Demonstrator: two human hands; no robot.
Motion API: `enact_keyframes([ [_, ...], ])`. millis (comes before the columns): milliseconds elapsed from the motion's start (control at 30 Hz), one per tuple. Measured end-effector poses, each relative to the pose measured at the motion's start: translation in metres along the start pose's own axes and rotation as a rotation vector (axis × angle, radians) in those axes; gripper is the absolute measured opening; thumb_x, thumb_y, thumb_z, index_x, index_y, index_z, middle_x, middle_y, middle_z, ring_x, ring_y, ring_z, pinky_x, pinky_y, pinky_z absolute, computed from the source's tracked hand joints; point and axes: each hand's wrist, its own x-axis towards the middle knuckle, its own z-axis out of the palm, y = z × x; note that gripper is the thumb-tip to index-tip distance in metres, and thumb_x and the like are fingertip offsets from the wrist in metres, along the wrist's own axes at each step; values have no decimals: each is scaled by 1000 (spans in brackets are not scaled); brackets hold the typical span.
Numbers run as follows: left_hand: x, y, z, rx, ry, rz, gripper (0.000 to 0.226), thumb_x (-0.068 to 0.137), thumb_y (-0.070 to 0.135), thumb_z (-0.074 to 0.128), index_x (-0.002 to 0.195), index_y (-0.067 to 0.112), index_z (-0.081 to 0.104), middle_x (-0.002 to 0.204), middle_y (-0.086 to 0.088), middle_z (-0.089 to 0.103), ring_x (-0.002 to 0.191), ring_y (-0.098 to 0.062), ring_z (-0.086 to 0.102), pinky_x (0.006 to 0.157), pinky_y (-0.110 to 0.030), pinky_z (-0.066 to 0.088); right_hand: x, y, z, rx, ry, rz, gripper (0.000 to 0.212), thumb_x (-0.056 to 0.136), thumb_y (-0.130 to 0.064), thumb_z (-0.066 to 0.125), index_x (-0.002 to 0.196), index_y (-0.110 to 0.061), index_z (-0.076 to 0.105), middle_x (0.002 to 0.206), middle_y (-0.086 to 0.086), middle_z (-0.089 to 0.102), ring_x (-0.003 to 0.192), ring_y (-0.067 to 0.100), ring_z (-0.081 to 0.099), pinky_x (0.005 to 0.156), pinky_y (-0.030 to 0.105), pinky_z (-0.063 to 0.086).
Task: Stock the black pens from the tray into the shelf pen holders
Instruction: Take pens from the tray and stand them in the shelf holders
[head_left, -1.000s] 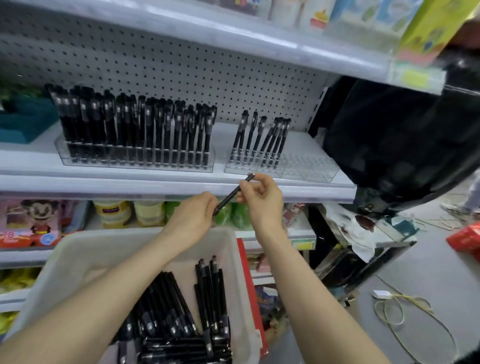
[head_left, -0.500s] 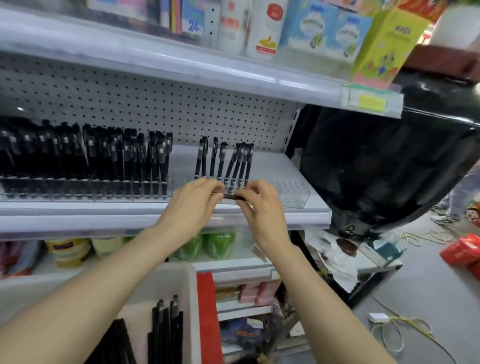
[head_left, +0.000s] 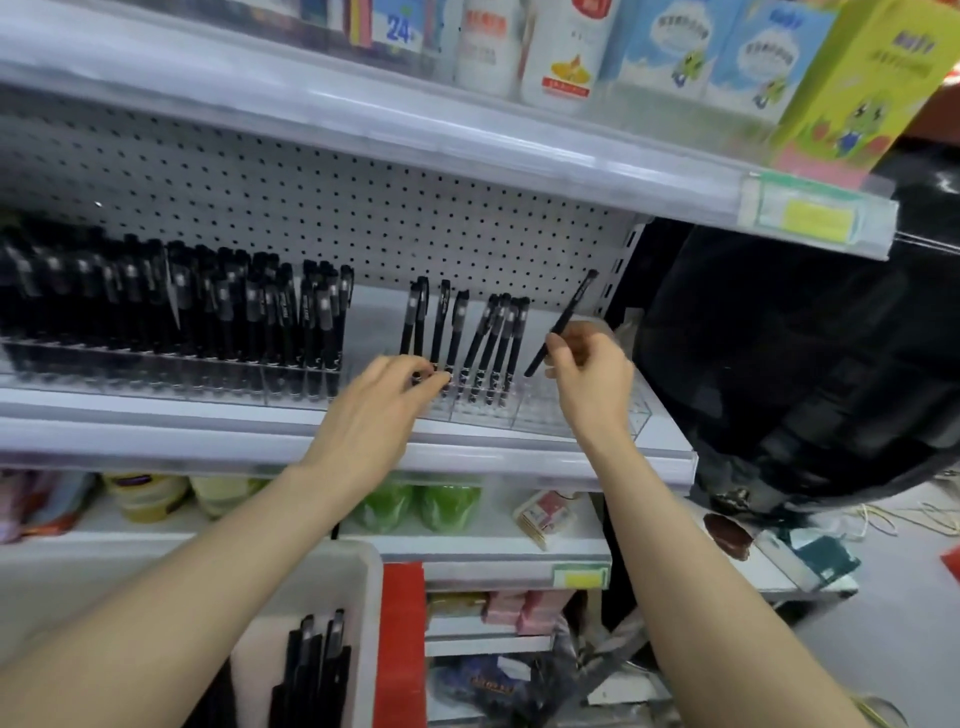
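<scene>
My right hand (head_left: 589, 379) pinches a black pen (head_left: 566, 319), tilted with its cap up and to the right. Its tip hangs just above the bare right part of the clear pen holder (head_left: 576, 415) on the shelf. Several black pens (head_left: 467, 338) stand in that holder's left part. My left hand (head_left: 384, 405) reaches to their lower ends with fingers lightly curled; whether it pinches one is unclear. A second holder (head_left: 156, 364) further left is packed with black pens. The pale tray (head_left: 366, 577) at the bottom holds more black pens (head_left: 317, 665).
An upper shelf (head_left: 467, 140) with boxes and bottles overhangs the pen shelf. A large black bag (head_left: 805, 374) hangs close on the right. A lower shelf (head_left: 467, 545) carries green packs and jars. A red panel (head_left: 400, 644) stands beside the tray. Cables lie on the floor at right.
Both hands held one pen between them in front of the shelf edge. Now my right hand alone has it, raised and moved right over the holder; my left hand went to the standing pens.
</scene>
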Motion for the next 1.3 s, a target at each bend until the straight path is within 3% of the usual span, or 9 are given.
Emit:
enact_keyframes([
  [133, -2, 1, 4, 15, 2, -15, 81, 64, -9, 80, 134, 23, 55, 127, -3, 58, 113, -21, 53, 77, -28, 54, -3, 10, 9, -123, -82, -12, 13, 93, -23, 62, 91, -12, 68, 80, 0, 66, 75, 19, 63, 69, 25, 45],
  [300, -3, 2, 6, 17, -1, -22, 81, 65, -9, 78, 136, 22, 54, 128, -3, 56, 112, -20, 50, 75, -28, 53, -3, 15, 18, -277, -134, -50, 18, 92, -18, 63, 102, -5, 71, 101, 8, 57, 79, 17, 50, 69, 18, 28],
  [600, -3, -1, 3, 12, -37, 25, 77, 72, -7, 74, 140, 17, 48, 132, -4, 51, 119, -23, 47, 72, -27, 54, -3, 10, 19, -303, -143, -17, 20, 94, -19, 62, 104, -5, 72, 107, 11, 60, 81, 19, 52, 76, 24, 37],
  [733, -10, -8, -7, -26, -31, 30, 62, 87, 4, 65, 144, 10, 42, 141, -9, 45, 130, -26, 40, 85, -37, 56, -2, 4, 16, -341, -172, 9, 18, 92, -17, 63, 101, -5, 74, 105, 14, 62, 87, 25, 57, 75, 23, 35],
  [800, -19, -12, -14, -25, -1, 27, 58, 86, 6, 66, 141, 10, 47, 138, -9, 49, 128, -26, 44, 82, -37, 55, -4, 0, 13, -361, -163, 24, 20, 91, -16, 63, 105, -5, 73, 108, 15, 63, 91, 28, 59, 76, 23, 35],
  [900, -39, -24, -21, -54, 37, 21, 52, 83, 8, 70, 133, 12, 56, 131, -6, 54, 121, -25, 48, 75, -38, 56, -19, -8, 10, -372, -42, 11, 26, 92, -13, 61, 117, -9, 66, 115, 11, 58, 90, 20, 54, 79, 25, 37],
  [1033, -72, -43, -32, -97, 70, -53, 39, 85, 13, 70, 124, 14, 64, 127, -3, 57, 117, -24, 49, 74, -40, 55, -54, -28, 14, -306, 97, -92, 25, 92, -9, 60, 116, -14, 62, 110, 4, 56, 100, 20, 55, 86, 30, 44],
  [1167, -114, -69, -39, -114, 40, -94, 35, 88, 15, 68, 122, 13, 65, 126, -6, 58, 116, -29, 52, 89, -41, 49, -102, -54, 40, -262, -7, -169, 14, 92, -8, 59, 102, -12, 69, 101, 5, 64, 89, 21, 60, 79, 32, 46],
  [1300, -164, -95, -28, -120, 13, -148, 41, 82, 14, 72, 122, 10, 66, 123, -11, 59, 109, -32, 54, 86, -44, 51, -170, -74, 77, -219, -176, -173, 12, 89, -10, 61, 94, -14, 71, 92, 3, 69, 82, 19, 61, 74, 31, 46],
])
